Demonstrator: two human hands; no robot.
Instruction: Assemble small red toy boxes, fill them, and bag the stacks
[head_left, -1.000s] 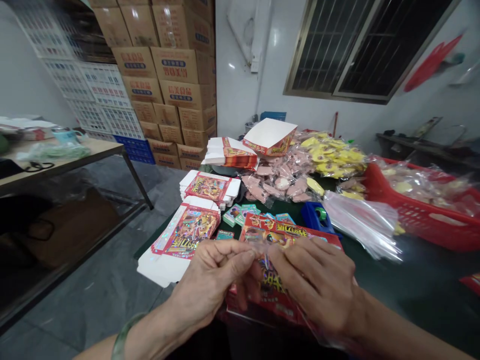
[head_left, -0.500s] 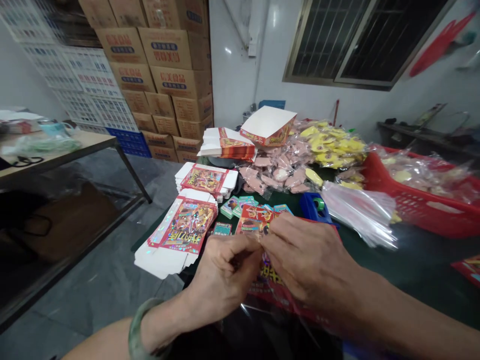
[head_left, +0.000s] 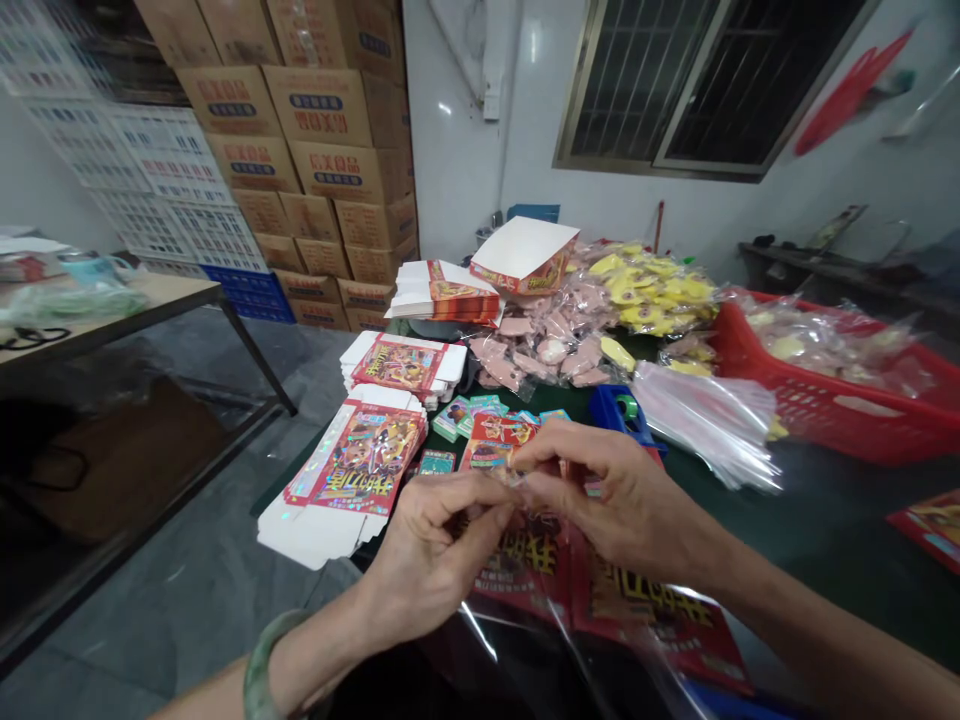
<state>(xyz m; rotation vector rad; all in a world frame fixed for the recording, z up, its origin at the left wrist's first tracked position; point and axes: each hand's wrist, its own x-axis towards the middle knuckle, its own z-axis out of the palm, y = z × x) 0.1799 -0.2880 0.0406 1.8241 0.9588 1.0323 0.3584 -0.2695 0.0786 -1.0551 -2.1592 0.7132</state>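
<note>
My left hand (head_left: 431, 555) and my right hand (head_left: 611, 500) meet in front of me, both pinched on the mouth of a clear plastic bag (head_left: 570, 640). The bag hangs over a red printed box (head_left: 600, 595) that lies under my hands on the dark green table (head_left: 825, 530). A green bangle (head_left: 259, 665) circles my left wrist. Small green card packs (head_left: 469, 412) lie just beyond my fingers.
Flat printed box blanks (head_left: 360, 470) are stacked at the table's left edge, more stacks (head_left: 405, 365) behind. Pink and yellow snack packs (head_left: 600, 320) pile at the back. A red basket (head_left: 832, 405) stands right, clear bags (head_left: 705, 420) and a blue tape dispenser (head_left: 619, 415) beside it. Cardboard cartons (head_left: 322, 150) line the wall.
My hands have lifted slightly off the red box, and the clear bag now spreads wider over it. The view has shifted a little to the right.
</note>
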